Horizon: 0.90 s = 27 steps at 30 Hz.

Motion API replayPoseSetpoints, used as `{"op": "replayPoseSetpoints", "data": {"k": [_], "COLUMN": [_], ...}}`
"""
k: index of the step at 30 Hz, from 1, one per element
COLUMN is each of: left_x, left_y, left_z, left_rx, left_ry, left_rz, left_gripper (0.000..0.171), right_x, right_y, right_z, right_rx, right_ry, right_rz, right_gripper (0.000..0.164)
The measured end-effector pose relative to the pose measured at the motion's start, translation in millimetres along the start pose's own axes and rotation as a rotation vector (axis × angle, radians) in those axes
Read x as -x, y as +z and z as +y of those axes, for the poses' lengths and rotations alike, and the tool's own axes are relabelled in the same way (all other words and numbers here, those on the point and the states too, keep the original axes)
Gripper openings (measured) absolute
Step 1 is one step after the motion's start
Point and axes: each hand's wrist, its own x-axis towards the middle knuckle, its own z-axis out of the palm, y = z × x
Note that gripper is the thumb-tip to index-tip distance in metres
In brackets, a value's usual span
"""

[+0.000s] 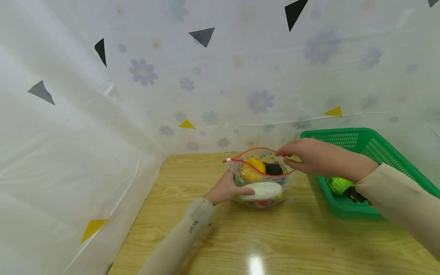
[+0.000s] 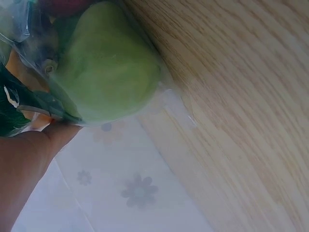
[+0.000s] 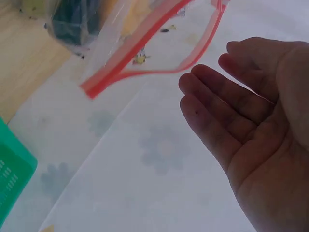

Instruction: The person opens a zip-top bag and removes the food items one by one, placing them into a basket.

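A clear zip bag (image 1: pixel 287 183) with a red zip rim stands on the table, its mouth gaping. Through the plastic show a yellow-orange round fruit (image 1: pixel 250 170), a dark round item (image 1: pixel 274 169) and a white oblong vegetable (image 1: pixel 262 190). In the left wrist view a green pear-shaped fruit (image 2: pixel 108 63) bulges low in the bag. My left hand (image 1: pixel 228 188) grips the bag's left side, thumb across the front and fingers hidden behind. At the right end of the rim is my right hand (image 1: pixel 306 154), fingers relaxed and slightly bent, nothing in its palm.
Right of the bag stands a green plastic basket (image 1: pixel 347 212), holding a bright green bumpy vegetable (image 1: pixel 338 185) and a dark item beside it, partly behind my right forearm. The wooden table (image 1: pixel 275 244) meets a flower-patterned sheet (image 1: pixel 213 91) at the back and left.
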Motion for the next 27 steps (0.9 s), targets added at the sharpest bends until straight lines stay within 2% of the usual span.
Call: {"op": "replayPoseSetpoints", "data": {"k": [6, 11, 16, 21, 27], "left_x": [-2.4, -4.2, -3.3, -1.8, -2.2], "left_y": [-1.6, -2.7, -2.7, -3.2, -3.0], "left_z": [-1.1, -1.3, -2.2, -2.0, -1.7], "left_rx": [0.052, 0.08, 0.073, 0.035, 0.006], "left_ry": [0.063, 0.112, 0.107, 0.083, 0.071], "left_rz": [-0.023, -0.05, -0.057, -0.044, -0.029], "left_gripper": [0.097, 0.092, 0.094, 0.097, 0.1], "right_x": [-23.9, -43.4, -56.2, -62.8, -70.5], "right_y": [13.7, 31.4, 44.8, 46.6, 49.0], "right_z": [-11.2, -9.7, -1.1, 3.9, 7.6], "right_rx": [-0.028, -0.017, -0.025, -0.125, -0.174], "right_ry": [-0.059, -0.078, -0.076, -0.032, -0.012], "right_rz": [-0.099, -0.19, -0.277, -0.403, -0.507], "right_gripper": [0.022, 0.016, 0.021, 0.028, 0.029]}}
